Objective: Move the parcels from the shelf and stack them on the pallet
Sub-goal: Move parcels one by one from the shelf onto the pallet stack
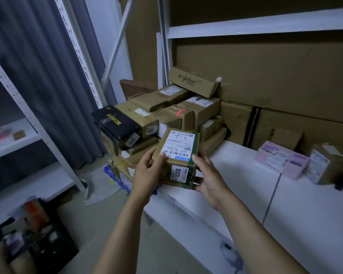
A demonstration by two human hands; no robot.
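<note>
A small brown parcel (177, 155) with a white shipping label on top and green-printed sides is held in mid-air at the middle of the view. My left hand (148, 173) grips its left side, thumb on the label. My right hand (210, 178) holds its right side and underside. Behind it rises a stack of parcels (166, 111), mostly brown cartons plus a black package (117, 121), on a blue pallet (112, 175) whose edge shows low on the left. On the white shelf (246, 175) at right lie a pink box (281, 159) and a brown parcel (329, 165).
Large flat cardboard sheets (275, 76) line the back of the shelf unit. A white metal rack (28, 135) stands at left with small items on it. Dark clutter (32, 234) sits on the floor at lower left. A grey curtain (38, 56) hangs behind.
</note>
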